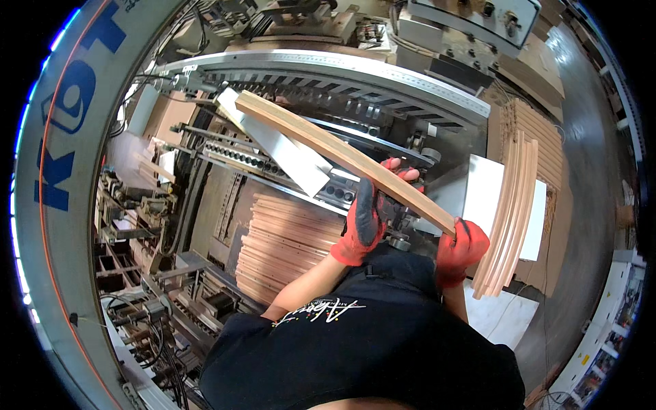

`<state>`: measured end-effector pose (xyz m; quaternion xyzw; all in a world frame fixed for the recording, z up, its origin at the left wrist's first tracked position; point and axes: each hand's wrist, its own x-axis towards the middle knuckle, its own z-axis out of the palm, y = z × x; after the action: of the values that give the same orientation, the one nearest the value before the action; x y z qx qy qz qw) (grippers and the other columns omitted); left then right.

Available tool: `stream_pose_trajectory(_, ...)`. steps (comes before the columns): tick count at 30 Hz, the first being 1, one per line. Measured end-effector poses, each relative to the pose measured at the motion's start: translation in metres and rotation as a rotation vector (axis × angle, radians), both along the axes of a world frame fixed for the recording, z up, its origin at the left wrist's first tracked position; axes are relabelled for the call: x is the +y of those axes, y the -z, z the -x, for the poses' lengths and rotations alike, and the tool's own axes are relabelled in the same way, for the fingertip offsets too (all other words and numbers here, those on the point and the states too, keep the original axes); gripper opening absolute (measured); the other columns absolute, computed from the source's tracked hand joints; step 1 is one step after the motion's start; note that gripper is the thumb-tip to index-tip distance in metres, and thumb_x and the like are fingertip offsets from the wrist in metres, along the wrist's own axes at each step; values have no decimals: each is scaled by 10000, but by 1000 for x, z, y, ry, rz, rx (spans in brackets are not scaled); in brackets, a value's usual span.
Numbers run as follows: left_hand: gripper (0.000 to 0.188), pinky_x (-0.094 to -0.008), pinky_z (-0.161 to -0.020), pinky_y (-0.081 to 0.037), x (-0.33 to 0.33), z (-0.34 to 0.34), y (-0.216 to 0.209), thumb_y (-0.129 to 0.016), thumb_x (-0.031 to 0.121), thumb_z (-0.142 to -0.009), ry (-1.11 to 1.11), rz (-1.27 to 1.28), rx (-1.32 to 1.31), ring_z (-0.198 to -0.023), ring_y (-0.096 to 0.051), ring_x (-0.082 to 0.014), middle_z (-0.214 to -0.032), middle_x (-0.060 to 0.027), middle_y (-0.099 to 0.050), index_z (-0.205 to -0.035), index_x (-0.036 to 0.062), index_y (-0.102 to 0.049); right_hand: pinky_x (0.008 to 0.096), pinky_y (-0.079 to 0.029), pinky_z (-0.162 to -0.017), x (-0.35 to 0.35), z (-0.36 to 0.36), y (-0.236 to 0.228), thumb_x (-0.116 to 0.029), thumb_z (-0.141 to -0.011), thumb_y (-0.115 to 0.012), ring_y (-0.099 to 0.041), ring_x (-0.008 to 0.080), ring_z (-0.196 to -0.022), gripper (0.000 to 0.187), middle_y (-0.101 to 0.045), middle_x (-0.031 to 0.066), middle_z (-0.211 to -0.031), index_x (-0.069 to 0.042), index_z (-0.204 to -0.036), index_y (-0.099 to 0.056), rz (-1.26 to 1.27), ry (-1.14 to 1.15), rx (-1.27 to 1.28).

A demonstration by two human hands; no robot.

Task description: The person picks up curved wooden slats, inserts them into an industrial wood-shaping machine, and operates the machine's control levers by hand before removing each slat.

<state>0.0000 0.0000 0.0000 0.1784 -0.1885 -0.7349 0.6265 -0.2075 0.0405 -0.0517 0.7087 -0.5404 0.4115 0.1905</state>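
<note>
I judge the strip (342, 156) stiff, fairly light and smooth, best taken near mid-length and by one end. It slants in the air above the machine (410, 77), pointing toward its far-left corner. My left grip (365, 222) curls around it past mid-length; my right grip (466, 249) pinches its near end.

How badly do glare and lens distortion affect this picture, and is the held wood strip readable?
Head view: the white board looks nearly washed out; head view: fisheye distortion bows the metal rail, and black fills the corners; head view: the wood strip looks fairly sharp, its long edges readable.
</note>
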Motion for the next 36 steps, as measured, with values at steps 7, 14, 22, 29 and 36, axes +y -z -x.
stream_pose_trajectory(7,550,-510,-1112,-399,1,-17,3,-465,437,-1041,-128,39,139,-1224,-542,-321,-1296,-161,-544,-1425,50,-390,412,-462,-827,-15,-22,-12,-30,-727,-789,-606,293,-950,365,-631,102,-1062,-39,-1068,-660,-14,-114,-62)
stream_pose_trajectory(14,546,-374,-1028,-401,-21,-43,-33,-538,-28,-943,-540,374,-714,-1155,-519,-227,-1236,-104,-507,-1445,59,-344,413,-420,-1008,-37,-55,-30,-70,-753,-791,-541,320,-1132,448,-586,127,-1195,-48,-1166,-618,-447,-355,-500)
stream_pose_trajectory(22,291,-427,-911,-411,-76,-123,-90,-695,129,-744,-907,904,-2048,-964,-550,-236,-974,-7,-555,-1020,210,-649,443,-464,-960,-64,-24,-65,-167,-953,-581,-589,318,-1028,348,-570,222,-1160,54,-1212,-509,419,-312,-709)
stream_pose_trajectory(29,237,-461,-1046,-386,-79,-168,-5,-736,139,-710,-900,963,-2126,-997,-560,-198,-1003,37,-577,-909,222,-637,434,-453,-966,-73,-67,-82,-148,-877,-668,-580,349,-1112,547,-603,165,-1240,-32,-1387,-508,-636,-617,43)
stream_pose_trajectory(36,345,-510,-1068,-351,-86,-189,36,-793,246,-714,-1373,590,-2182,-1081,-527,-279,-1129,-83,-541,-1027,208,-653,391,-500,-785,-71,-97,-39,-92,-870,-651,-596,295,-983,434,-595,92,-1097,-138,-1301,-627,-557,-621,16)
